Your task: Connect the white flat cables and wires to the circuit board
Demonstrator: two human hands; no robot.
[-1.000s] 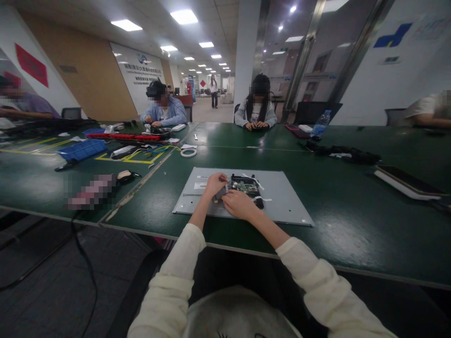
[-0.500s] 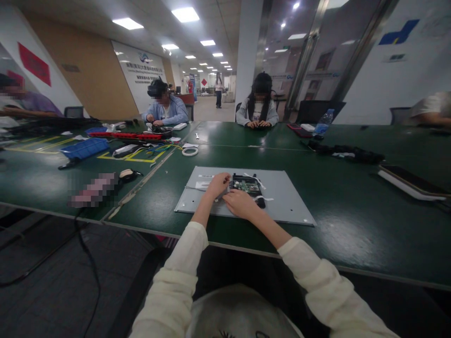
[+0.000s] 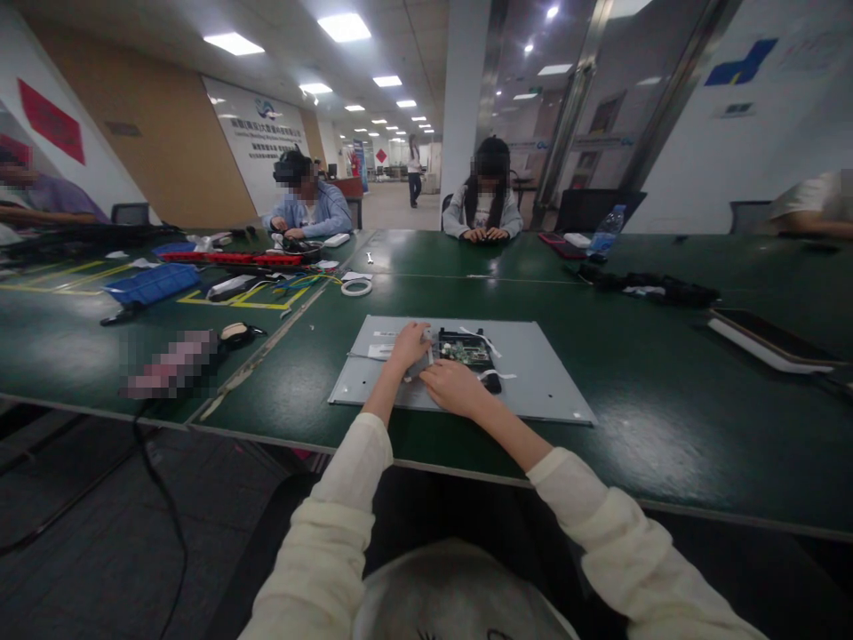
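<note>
A flat grey metal panel (image 3: 539, 382) lies on the green table in front of me. On its middle sits a green circuit board (image 3: 468, 352) in a black frame, with a white ribbon cable (image 3: 505, 376) at its right. Left of the board is a small grey metal piece (image 3: 419, 364). My left hand (image 3: 405, 347) is closed over the piece's upper left side. At its lower end are the bent fingers of my right hand (image 3: 453, 386), which are pressed together; part of the piece is hidden by both hands.
On the left are a pink blurred object (image 3: 173, 364), a blue bin (image 3: 153, 283) and a roll of white tape (image 3: 356, 287). A tablet-like slab (image 3: 777, 342) and a water bottle (image 3: 606, 231) stand to the right. Two people sit across the table.
My left hand has shifted slightly left and down, and more of the grey metal piece shows. My right hand stays nearly in place. The whole view has turned slightly.
</note>
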